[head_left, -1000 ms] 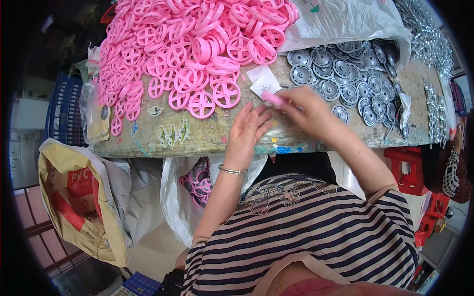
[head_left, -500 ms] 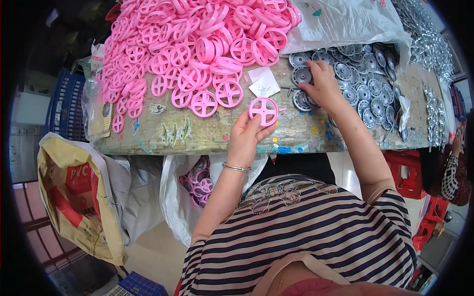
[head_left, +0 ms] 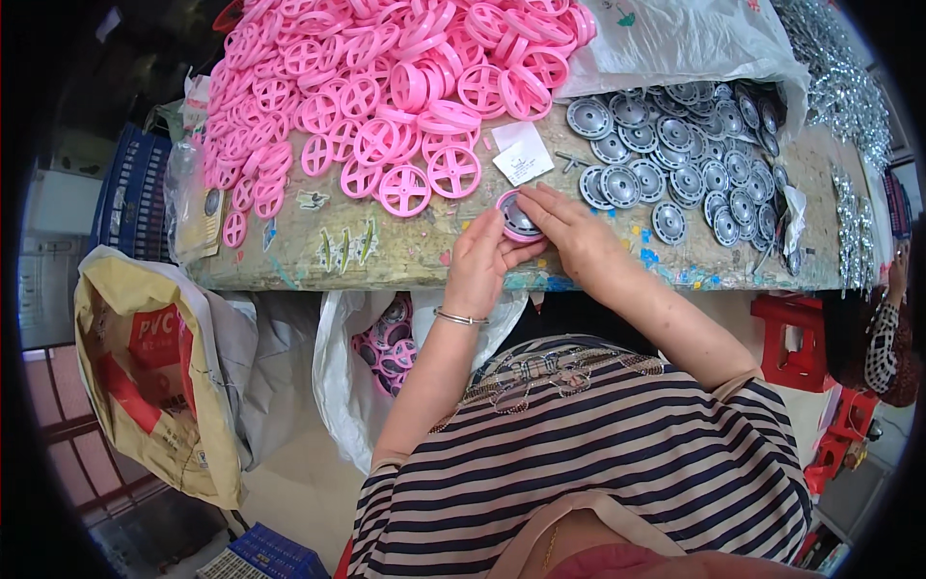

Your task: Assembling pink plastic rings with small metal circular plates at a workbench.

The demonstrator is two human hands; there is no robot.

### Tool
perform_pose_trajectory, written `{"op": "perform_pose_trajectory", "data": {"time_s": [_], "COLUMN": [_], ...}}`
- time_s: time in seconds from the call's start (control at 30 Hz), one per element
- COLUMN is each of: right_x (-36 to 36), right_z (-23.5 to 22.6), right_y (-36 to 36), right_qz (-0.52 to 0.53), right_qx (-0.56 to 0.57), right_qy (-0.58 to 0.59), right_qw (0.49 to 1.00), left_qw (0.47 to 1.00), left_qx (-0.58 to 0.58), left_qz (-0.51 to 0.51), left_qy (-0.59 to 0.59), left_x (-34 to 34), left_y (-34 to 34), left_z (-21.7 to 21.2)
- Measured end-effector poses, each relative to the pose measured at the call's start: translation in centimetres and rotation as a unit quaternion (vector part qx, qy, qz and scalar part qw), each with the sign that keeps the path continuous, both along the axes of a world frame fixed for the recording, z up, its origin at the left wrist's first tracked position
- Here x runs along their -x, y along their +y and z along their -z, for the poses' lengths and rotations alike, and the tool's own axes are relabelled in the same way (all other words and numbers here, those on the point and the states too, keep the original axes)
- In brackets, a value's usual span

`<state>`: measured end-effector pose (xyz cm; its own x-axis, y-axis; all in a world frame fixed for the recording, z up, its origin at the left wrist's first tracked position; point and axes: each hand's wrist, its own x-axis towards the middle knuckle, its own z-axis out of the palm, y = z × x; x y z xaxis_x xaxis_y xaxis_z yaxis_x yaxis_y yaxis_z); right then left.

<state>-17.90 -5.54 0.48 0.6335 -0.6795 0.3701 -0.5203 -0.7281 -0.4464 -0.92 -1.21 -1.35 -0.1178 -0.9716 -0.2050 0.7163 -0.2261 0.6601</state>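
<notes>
left hand (head_left: 479, 268): mine, bracelet on the wrist, fingers curled round the near edge of a round pink plastic wheel ring with a grey metal disc sitting in it (head_left: 518, 216). Clamped on it from the left side.
right hand (head_left: 571, 234): fingertips pressing on the top and right of that same piece, so both hands are together on it, touching each other over the part.
where the piece is: held just above the front middle of the worn, paint-spattered wooden surface (head_left: 405, 253), close to its near edge.
pink stuff: big heap of pink plastic spoked wheels (head_left: 386, 87) covering the far left half of the surface, a few loose ones lying just beyond my hands.
grey stuff: pile of round grey metal hub discs (head_left: 690, 159) on the right, spilling out from a clear plastic bag (head_left: 694, 43).
paper: small white slip (head_left: 522, 152) lying flat between the two piles, near the held piece.
below the surface: white plastic bag with finished pink and grey wheels (head_left: 386, 343) hanging at the front edge, tan sack (head_left: 154, 376) to its left.
right side: red plastic stool (head_left: 791, 338) on the floor.
</notes>
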Motion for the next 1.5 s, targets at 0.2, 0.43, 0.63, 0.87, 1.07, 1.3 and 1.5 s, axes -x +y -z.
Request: {"op": "perform_pose_trajectory", "data": {"time_s": [0.2, 0.43, 0.63, 0.87, 1.07, 1.3, 1.5], "right_x": [-0.2, 0.2, -0.2, -1.2, -1.0, -1.4, -3.8], "right_z": [0.1, -0.1, 0.6, -1.2, -0.5, -1.7, -2.2], "right_y": [0.0, -1.2, -0.8, -0.1, -0.5, -7.8, -13.8], "right_qz": [-0.004, 0.048, 0.073, 0.03, 0.039, 0.091, 0.162], "right_qx": [-0.083, -0.458, -0.442, -0.52, -0.526, -0.064, 0.109], "right_qy": [-0.094, -0.216, -0.225, -0.294, -0.276, -0.187, -0.087], "right_qw": [0.992, 0.861, 0.866, 0.801, 0.803, 0.976, 0.977], "left_qw": [0.993, 0.985, 0.984, 0.994, 0.972, 0.855, 0.564], "left_qx": [0.038, 0.047, 0.065, -0.008, -0.024, -0.066, -0.095], "left_qz": [0.011, 0.046, 0.0, -0.072, -0.165, -0.269, -0.102], "left_qy": [-0.109, -0.157, -0.164, -0.079, -0.166, -0.438, -0.814], "left_x": [0.5, 0.6, 1.1, 0.3, -1.1, -10.7, -14.3], "left_y": [0.3, 0.5, 1.0, 2.1, 4.3, 15.1, 19.6], "left_z": [-0.3, -0.2, 0.0, -0.2, -1.1, 2.2, 5.1]}}
